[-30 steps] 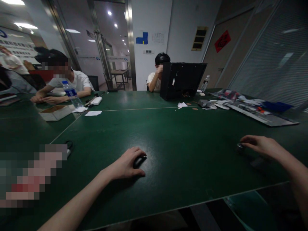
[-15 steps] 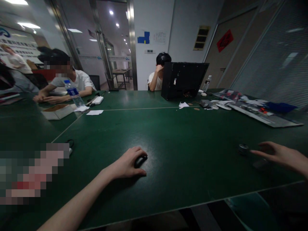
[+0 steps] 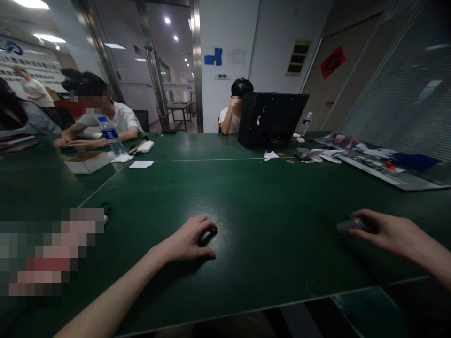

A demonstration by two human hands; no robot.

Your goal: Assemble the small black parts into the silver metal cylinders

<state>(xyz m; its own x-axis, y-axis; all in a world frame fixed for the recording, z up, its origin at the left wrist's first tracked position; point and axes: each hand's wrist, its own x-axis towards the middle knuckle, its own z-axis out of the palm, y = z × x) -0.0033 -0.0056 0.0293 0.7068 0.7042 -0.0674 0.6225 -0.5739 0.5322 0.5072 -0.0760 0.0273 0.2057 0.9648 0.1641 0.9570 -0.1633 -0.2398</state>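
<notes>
The left hand (image 3: 186,241) lies palm down on the green counter (image 3: 268,211), its grip curled loosely over a small dark object (image 3: 206,236) (only the tip shows past the fingers). How firmly the fingers hold it cannot be told. Well left of this hand, a black cable loop (image 3: 104,209) lies on the counter. Far beyond it, a water bottle (image 3: 111,137) stands beside an open box (image 3: 88,161) and a white paper (image 3: 141,164).

The right hand (image 3: 391,231) reaches in from the right edge, its grip partly closed, fingertips on a small grey object (image 3: 348,225) that is blurred. Whether it is lifted off the counter cannot be told. Far beyond the two hands stands a black case (image 3: 271,119).
</notes>
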